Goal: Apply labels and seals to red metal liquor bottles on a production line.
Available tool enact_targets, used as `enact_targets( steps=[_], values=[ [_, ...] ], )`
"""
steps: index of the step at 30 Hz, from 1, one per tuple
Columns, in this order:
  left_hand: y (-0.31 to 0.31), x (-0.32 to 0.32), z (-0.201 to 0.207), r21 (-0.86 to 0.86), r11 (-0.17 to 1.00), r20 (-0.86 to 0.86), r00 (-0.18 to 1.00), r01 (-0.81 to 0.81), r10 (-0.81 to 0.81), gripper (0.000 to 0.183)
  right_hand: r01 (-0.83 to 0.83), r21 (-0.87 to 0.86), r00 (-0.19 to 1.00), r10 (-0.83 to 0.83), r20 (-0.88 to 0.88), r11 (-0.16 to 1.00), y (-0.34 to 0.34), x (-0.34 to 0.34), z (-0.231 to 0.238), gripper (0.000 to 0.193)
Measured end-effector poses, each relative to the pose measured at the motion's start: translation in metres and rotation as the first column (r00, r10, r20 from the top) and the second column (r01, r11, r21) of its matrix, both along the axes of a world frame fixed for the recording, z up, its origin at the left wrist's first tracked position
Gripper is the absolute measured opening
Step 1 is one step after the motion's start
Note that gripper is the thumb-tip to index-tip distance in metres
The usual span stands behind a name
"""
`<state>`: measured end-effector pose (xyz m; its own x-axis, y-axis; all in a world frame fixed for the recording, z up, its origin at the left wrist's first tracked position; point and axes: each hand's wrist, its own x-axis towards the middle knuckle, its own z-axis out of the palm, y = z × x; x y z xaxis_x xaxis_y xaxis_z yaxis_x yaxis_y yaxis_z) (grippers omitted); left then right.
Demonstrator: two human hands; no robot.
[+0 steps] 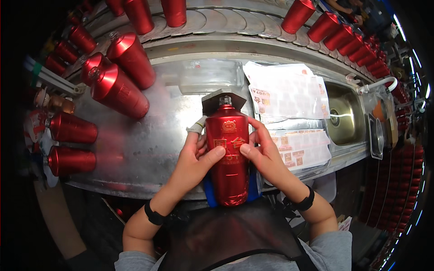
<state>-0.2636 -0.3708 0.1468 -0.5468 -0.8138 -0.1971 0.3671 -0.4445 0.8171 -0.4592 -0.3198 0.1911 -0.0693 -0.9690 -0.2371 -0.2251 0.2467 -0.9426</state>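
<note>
A shiny red bottle [229, 174] with gold markings and a clear glass neck lies in front of me, its neck pointing away and its base toward my apron. My left hand [199, 151] grips its left side, thumb on the front; a pale covering wraps one finger. My right hand [263, 151] holds the right side the same way, thumb pressed near the gold characters. Under the neck end is a dark angular rest [211, 102], and blue material [210, 193] shows beneath the base. Both hands' far fingertips are partly hidden behind the bottle.
To the left on the metal table [167, 131] are several red bottles [121, 92], some lying down. Label sheets [289, 92] lie to the right, beside a sink [347, 126] with a white faucet [379, 86]. A plated conveyor [226, 21] carrying more red bottles curves across the back.
</note>
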Motion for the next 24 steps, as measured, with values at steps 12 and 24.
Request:
enact_targets(
  steps=[12, 24],
  values=[
    [0.006, 0.002, 0.009, -0.058, 0.994, 0.051, 0.995, 0.094, -0.091, 0.085, -0.006, 0.073, 0.997, 0.000, 0.077, 0.997, 0.014, 0.000, 0.001, 0.078],
    [0.011, -0.008, 0.011, -0.061, 0.996, 0.091, 0.994, 0.058, -0.052, 0.082, -0.077, 0.125, 0.943, 0.031, 0.333, 0.989, 0.017, -0.023, -0.003, 0.058]
  ],
)
